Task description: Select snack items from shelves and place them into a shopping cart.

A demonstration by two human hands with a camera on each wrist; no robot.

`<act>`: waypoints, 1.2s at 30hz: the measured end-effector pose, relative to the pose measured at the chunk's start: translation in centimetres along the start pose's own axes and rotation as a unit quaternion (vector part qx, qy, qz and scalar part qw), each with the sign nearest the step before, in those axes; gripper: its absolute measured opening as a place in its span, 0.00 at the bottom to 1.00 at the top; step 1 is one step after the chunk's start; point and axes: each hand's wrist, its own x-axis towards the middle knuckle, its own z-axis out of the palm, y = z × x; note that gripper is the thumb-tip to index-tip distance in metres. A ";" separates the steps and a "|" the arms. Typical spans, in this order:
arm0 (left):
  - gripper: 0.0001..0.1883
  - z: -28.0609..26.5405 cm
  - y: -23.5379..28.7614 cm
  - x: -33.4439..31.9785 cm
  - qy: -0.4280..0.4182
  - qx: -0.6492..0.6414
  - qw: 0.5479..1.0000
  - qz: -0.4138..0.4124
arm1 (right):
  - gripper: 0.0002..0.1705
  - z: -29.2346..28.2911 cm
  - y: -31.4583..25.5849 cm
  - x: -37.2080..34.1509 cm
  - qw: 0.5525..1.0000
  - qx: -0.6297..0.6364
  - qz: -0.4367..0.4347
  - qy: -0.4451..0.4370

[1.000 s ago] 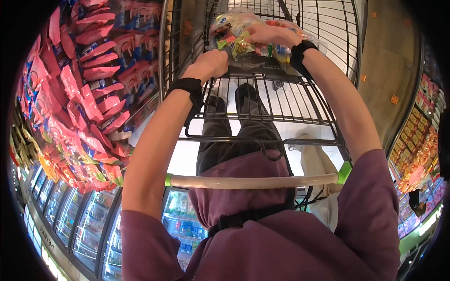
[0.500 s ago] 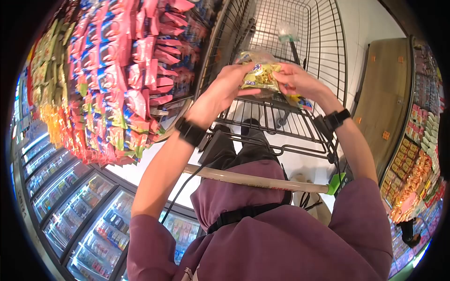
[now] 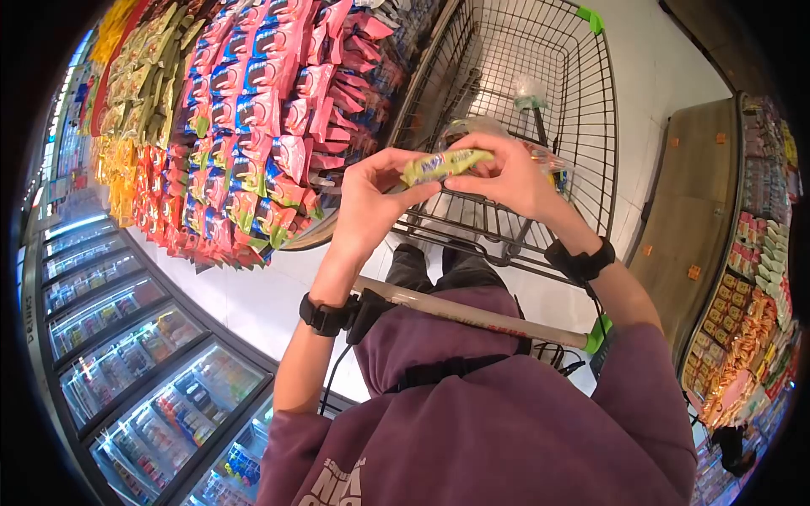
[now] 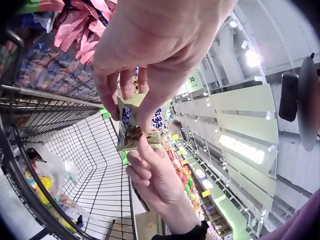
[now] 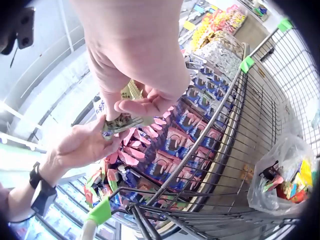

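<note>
A small yellow-green snack packet [image 3: 445,166] with blue lettering is held up between both hands over the near end of the shopping cart [image 3: 582,101]. My left hand [image 3: 369,202] pinches one end between thumb and fingers. At the other end, my right hand [image 3: 510,173] grips it the same way. Seen from the left wrist, the packet [image 4: 131,125] has a clear part that shows brown contents. Beyond the hands, a clear plastic bag [image 5: 280,182] of colourful packets lies in the cart, partly hidden in the head view.
Pink and blue snack packets [image 3: 261,93] hang in dense rows on a display beside the cart's left side. Glass-door coolers [image 3: 143,363] line the lower left. A wooden panel [image 3: 688,185] and stocked shelves [image 3: 726,329] stand at right. The cart's handle [image 3: 472,314] crosses before my waist.
Both hands were down at the plastic bag in the cart; they have lifted the yellow-green packet out toward me. Since half a second ago the packet has been tilted, and the head view has shifted.
</note>
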 end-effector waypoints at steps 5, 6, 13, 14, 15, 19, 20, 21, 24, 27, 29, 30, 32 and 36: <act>0.18 1.5 -0.1 0.6 -0.015 0.036 0.993 0.110 | 0.17 -0.1 0.2 -1.3 0.992 0.013 -0.122 0.041; 0.17 1.7 -0.1 0.7 -0.013 0.053 0.991 0.125 | 0.18 -0.2 0.3 -1.5 0.987 0.015 -0.148 0.054; 0.12 2.6 1.6 -0.7 0.013 0.005 1.000 0.019 | 0.24 -0.4 -2.1 -3.4 0.998 0.024 -0.042 0.043; 0.12 2.5 1.7 -1.0 0.023 -0.033 0.999 0.009 | 0.25 0.1 -2.0 -3.3 0.997 0.050 -0.050 0.040; 0.12 2.4 2.0 -1.5 0.029 -0.049 0.998 -0.007 | 0.26 0.6 -1.8 -3.2 0.995 0.075 -0.058 0.038; 0.13 1.6 2.7 -3.5 0.084 -0.108 0.990 -0.029 | 0.30 2.6 -2.5 -2.6 0.999 0.039 -0.029 0.021; 0.13 1.1 2.4 -3.9 0.133 -0.021 0.991 0.024 | 0.31 3.3 -2.5 -2.4 0.996 -0.019 -0.051 0.068; 0.13 0.8 2.6 -4.3 0.181 0.067 0.978 0.077 | 0.32 4.2 -2.5 -2.1 0.988 -0.076 -0.075 0.115; 0.19 -1.0 3.8 -6.0 0.273 0.354 0.856 0.260 | 0.38 6.8 -4.0 -1.8 0.974 -0.129 -0.126 0.134; 0.23 -3.4 4.2 -7.4 0.222 0.384 0.829 0.340 | 0.39 9.7 -5.9 -0.6 0.928 -0.205 -0.287 0.121; 0.23 -5.0 4.7 -8.7 0.222 0.426 0.803 0.352 | 0.34 11.2 -7.1 0.2 0.904 -0.241 -0.342 0.092; 0.23 -6.0 4.9 -9.3 0.226 0.431 0.794 0.364 | 0.32 12.1 -7.7 0.7 0.889 -0.258 -0.369 0.077; 0.22 -8.6 5.0 -10.9 0.225 0.430 0.782 0.390 | 0.26 14.5 -8.7 1.8 0.864 -0.274 -0.415 0.081; 0.21 -13.2 5.1 -14.0 0.249 0.406 0.769 0.426 | 0.26 18.7 -10.7 3.9 0.793 -0.346 -0.497 0.069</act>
